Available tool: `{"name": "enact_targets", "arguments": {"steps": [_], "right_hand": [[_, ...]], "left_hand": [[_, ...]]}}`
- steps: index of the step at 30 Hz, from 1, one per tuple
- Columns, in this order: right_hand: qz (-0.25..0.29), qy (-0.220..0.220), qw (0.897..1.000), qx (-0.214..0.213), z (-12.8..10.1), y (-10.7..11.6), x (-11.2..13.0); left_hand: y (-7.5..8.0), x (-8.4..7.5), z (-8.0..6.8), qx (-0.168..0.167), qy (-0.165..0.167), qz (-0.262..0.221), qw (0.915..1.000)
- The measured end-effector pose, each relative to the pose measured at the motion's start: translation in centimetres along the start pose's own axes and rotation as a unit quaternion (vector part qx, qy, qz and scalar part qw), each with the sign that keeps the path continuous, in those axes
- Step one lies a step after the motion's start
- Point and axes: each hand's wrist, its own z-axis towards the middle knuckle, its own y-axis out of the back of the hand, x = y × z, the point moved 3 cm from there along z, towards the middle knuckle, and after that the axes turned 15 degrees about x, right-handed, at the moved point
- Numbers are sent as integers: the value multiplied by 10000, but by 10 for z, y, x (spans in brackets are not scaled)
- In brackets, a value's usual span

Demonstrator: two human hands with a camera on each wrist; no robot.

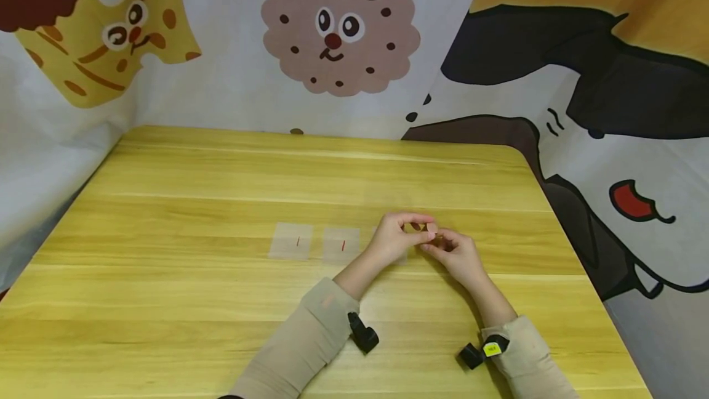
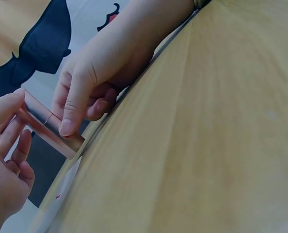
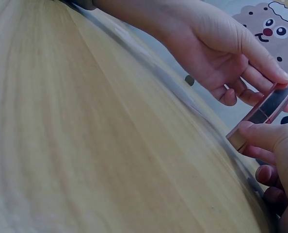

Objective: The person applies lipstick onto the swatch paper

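Observation:
A shiny rose-gold rectangular tube point(image 2: 47, 121) with a thin seam across its middle is held between both hands, over the right half of the table. My left hand point(image 1: 390, 240) pinches one end between thumb and fingers. My right hand point(image 1: 460, 257) pinches the other end, its thumb lying flat along the side. The right wrist view shows the tube point(image 3: 270, 104) tilted, with dark reflections on its face. In the head view, fingers hide most of it.
Left of the hands, two translucent squares, a left one point(image 1: 285, 241) and a middle one point(image 1: 335, 245), lie on the wooden table point(image 1: 166, 300), each with a short red line. A third square point(image 1: 400, 260) is mostly hidden under my left hand. A printed cartoon cloth point(image 1: 221, 91) hangs behind.

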Motion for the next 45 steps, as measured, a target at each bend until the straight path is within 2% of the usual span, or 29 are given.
{"name": "enact_targets", "arguments": {"steps": [3,7,12,23,30,34,37,42,45], "right_hand": [[16,-49,10000,19,2,-1,-13],[-31,79,10000,51,2,-2,-18],[-48,178,9998,90,3,-3,-17],[-70,-59,9998,165,1,-2,-17],[-125,-16,9998,125,1,-2,-16],[-143,0,9998,138,1,-2,-16],[-136,-145,9996,207,0,-1,-13],[-57,-387,9982,446,-5,6,14],[56,-417,9978,515,-7,10,7]], "left_hand": [[0,0,0,9,15,0,10000],[0,2,0,12,91,-24,10000],[0,4,1,29,126,-39,9999],[0,5,1,35,175,-23,9998],[-1,5,1,59,135,-26,9999],[0,4,0,88,120,-33,9999],[1,3,-1,79,139,-60,9999],[6,2,-5,-47,118,-62,9999],[11,0,-9,-125,46,-73,9999]]}}
